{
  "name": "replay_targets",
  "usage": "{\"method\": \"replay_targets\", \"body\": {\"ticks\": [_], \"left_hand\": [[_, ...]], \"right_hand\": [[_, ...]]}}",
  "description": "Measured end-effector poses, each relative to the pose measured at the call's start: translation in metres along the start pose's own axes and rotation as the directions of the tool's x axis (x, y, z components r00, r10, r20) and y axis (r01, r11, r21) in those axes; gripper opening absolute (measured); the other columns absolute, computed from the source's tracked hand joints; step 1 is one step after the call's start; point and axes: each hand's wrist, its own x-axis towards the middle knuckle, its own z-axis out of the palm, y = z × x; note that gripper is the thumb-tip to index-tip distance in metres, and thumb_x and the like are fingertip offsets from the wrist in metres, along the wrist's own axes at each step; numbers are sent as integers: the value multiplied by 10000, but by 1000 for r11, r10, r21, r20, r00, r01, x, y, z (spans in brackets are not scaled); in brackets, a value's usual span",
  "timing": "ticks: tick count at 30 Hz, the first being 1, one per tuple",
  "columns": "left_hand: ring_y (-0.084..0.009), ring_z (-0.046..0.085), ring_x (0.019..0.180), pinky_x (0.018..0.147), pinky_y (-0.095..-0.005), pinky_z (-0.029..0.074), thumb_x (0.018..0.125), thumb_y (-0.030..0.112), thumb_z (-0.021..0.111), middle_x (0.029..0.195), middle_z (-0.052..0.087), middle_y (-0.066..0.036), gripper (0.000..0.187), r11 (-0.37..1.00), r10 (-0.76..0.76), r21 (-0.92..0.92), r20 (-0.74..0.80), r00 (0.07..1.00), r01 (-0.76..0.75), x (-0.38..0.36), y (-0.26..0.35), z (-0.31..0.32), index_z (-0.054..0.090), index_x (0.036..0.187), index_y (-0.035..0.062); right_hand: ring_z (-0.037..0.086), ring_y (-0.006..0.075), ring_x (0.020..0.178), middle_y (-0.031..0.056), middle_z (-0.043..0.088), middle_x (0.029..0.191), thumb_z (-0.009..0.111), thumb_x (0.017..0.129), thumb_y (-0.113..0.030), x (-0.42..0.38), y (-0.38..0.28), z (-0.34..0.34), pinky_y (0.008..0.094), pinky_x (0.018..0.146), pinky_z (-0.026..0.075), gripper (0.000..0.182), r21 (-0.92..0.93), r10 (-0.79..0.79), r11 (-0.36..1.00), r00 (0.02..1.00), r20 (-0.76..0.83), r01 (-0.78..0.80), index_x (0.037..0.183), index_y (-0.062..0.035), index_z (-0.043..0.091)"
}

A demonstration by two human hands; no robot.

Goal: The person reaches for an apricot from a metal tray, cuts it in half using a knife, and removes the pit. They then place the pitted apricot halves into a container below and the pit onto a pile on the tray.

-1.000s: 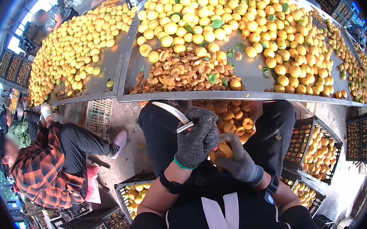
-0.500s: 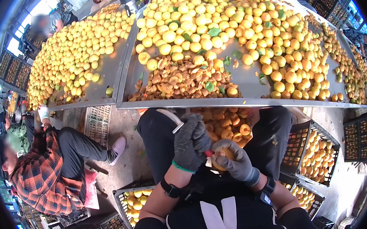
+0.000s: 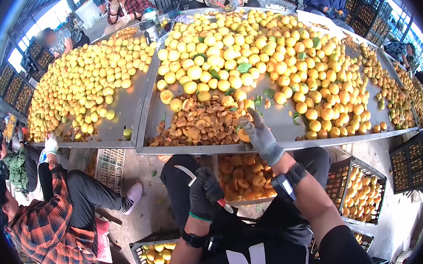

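Observation:
My left hand (image 3: 204, 192), in a dark glove, is closed on a knife (image 3: 225, 205) with a red handle, its short blade pointing down to the right. A curved metal piece (image 3: 186, 172) sticks out of the top of the same fist; how it joins the knife is hidden. My right hand (image 3: 263, 139), in a grey glove, reaches over the table edge with fingers apart. It is at the right end of a heap of brownish cut fruit pieces (image 3: 200, 120), beside an orange piece (image 3: 243, 135). A crate of opened orange fruit (image 3: 245, 176) stands between my knees.
Whole yellow fruit (image 3: 244, 40) covers much of the metal table (image 3: 269, 112), which has a raised rim. Crates of fruit (image 3: 365, 189) stand at my right, another crate (image 3: 154, 258) at my left. A person in a plaid shirt (image 3: 44, 219) sits left; others sit across the table.
My right hand has left the fruit it held by the knife and moved up onto the table. My left hand has drawn slightly left and down with the knife. The view has tilted up.

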Motion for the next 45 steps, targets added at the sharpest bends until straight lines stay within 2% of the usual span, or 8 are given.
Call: {"method": "replay_targets", "body": {"ticks": [13, 15, 25, 29, 36, 38, 44, 45], "left_hand": [[-78, 317, 392, 356, -229, 277, 989, 270, 479, 581, 369, 50, 140, 989, -63, 134, -19, 998, 65, 8, -7, 1, 574, 953, 173], [-65, 308, 405, 354, -214, 280, 1006, 261, 435, 579, 353, 51, 195, 986, -82, 139, -43, 996, 87, 7, -14, 16, 501, 860, 150], [-104, 359, 402, 377, -255, 307, 986, 292, 460, 548, 369, 44, 200, 913, -206, 320, -173, 963, 253, 12, -29, -4, 486, 823, 180], [-97, 340, 424, 401, -269, 300, 1000, 297, 411, 564, 337, 55, 237, 843, -192, 431, -319, 928, 322, 13, -36, 2, 477, 799, 191], [-90, 364, 440, 402, -243, 297, 988, 306, 434, 580, 361, 62, 196, 836, -265, 402, -300, 916, 374, 17, -41, 0, 523, 896, 157], [-80, 364, 444, 397, -226, 286, 986, 287, 448, 581, 353, 59, 186, 769, -201, 541, -303, 932, 341, 15, -42, 1, 508, 867, 158], [-70, 386, 455, 399, -219, 307, 960, 170, 510, 606, 416, 38, 202, -199, -4, 941, 277, 961, -273, 21, -36, 14, 458, 766, 152], [-69, 385, 456, 399, -218, 311, 961, 168, 512, 610, 421, 35, 180, 339, 42, 938, 55, 998, -66, 17, -39, 35, 473, 786, 142]], "right_hand": [[573, 241, 1021, 136, 575, 1077, 581, 908, -182, -101, 24, -41, 343, 881, 471, 265, -654, 49, 744, 965, 258, 137, 1143, -58, 588], [566, 293, 1079, 169, 566, 1158, 602, 894, -179, -115, 56, -62, 357, 919, 458, 270, -875, 243, -111, 866, 436, 471, 1134, -57, 606], [642, 295, 935, 151, 646, 1055, 627, 858, -112, -47, -69, -136, 342, 794, 509, 233, -671, -125, 741, 982, -144, -4, 1086, -63, 646], [568, 328, 1059, 103, 580, 1171, 680, 757, -238, -15, -124, -218, 434, 837, 495, 422, -900, -329, -318, 925, -189, -297, 1157, -136, 590], [624, 310, 931, 144, 608, 1095, 660, 824, -282, -20, -121, -253, 388, 789, 517, 439, -913, -257, 192, 879, -401, -360, 1187, -71, 534], [632, 239, 801, 103, 623, 914, 589, 898, -405, -29, -132, -223, 316, 665, 519, 454, -131, 118, 966, 831, -543, -223, 1144, -28, 533], [624, 230, 700, 155, 614, 998, 491, 921, -469, -85, -100, -105, 238, 453, 438, 486, 659, 403, 687, 915, 4, -305, 1181, -59, 513], [621, 236, 696, 156, 612, 1013, 471, 937, -449, -96, -92, -85, 235, 468, 443, 461, 734, 471, 560, 876, 100, -385, 1193, -67, 504]]}}
